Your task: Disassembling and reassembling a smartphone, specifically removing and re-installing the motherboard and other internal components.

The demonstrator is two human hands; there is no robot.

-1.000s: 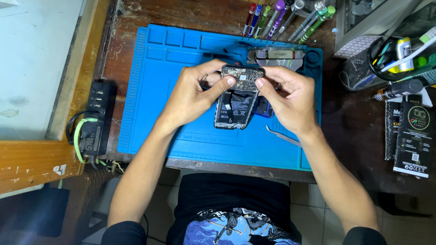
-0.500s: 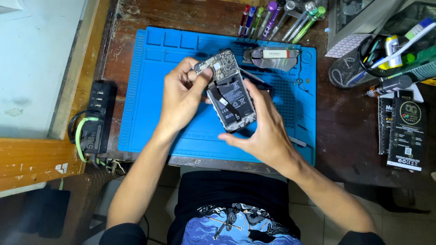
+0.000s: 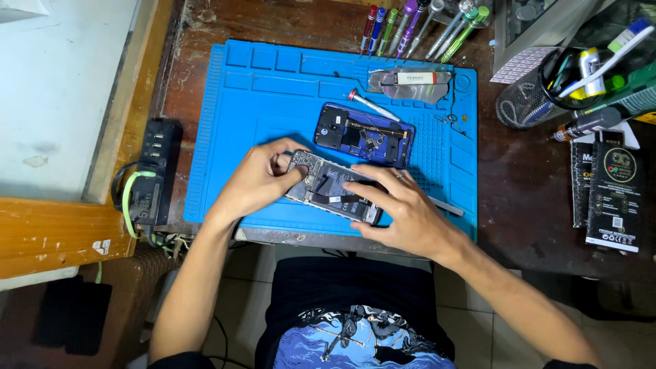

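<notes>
An opened phone (image 3: 326, 188) with its circuit board and battery exposed lies flat near the front edge of a blue work mat (image 3: 246, 102). My left hand (image 3: 256, 179) grips the phone's left end, with the thumb on the board. My right hand (image 3: 403, 212) rests on its right half, fingers spread over the battery. Behind it on the mat lies a dark blue back cover (image 3: 364, 134), inside facing up. A red-tipped screwdriver (image 3: 372, 104) lies just beyond that cover.
Several coloured screwdrivers (image 3: 417, 24) stand along the mat's far edge, next to a small tube on a grey pad (image 3: 410, 83). A mesh cup of tools (image 3: 547, 89) and dark packages (image 3: 611, 195) sit at the right. A black power strip (image 3: 152, 171) is at the left.
The phone was held up and tilted between both hands; now it lies flat lower on the mat. The blue back cover is now uncovered behind it.
</notes>
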